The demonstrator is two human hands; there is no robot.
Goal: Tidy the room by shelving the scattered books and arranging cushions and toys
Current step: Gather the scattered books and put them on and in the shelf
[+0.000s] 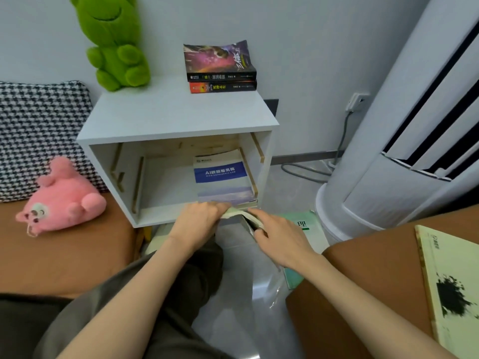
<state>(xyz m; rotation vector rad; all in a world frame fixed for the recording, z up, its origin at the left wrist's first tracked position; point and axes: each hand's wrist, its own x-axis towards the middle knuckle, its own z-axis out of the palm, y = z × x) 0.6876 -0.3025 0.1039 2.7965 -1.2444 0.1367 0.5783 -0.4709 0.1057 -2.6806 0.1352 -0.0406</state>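
— How far along was the tidying when you looked in?

— Partway, by my reckoning. Both hands were on a pale book (242, 215) at the front lip of the white cubby (178, 112), low on its right side. It was just in front of the blue-banded book (220, 174), which lay flat inside on what looked like another volume or two. The left hand (199, 218) had its fingers curled over the near edge. The right hand (280, 239) gripped the other end, fingers on top and thumb tucked under. The pages sagged, so I couldn't tell if it was properly closed.

— And what was left?

— Plenty, I thought. On the cubby's top sat two dark books (221, 73), stacked. A green book (307, 229) lay on the floor (241, 268) just beside the right wrist. A yellow book (451, 286) with a black ink blot lay on the brown seat (375, 281) at the right. The pink plush (62, 195) was tipped over on the brown couch (64, 255), just in front of the houndstooth cushion (39, 120). The green plush (114, 42) stood upright at the cubby's back corner.

— The room itself?

— Glossy grey floor and pale walls. A tower air conditioner (401, 151) stood close on the right, and a grey cable (342, 141) dropped from a wall socket (356, 101).
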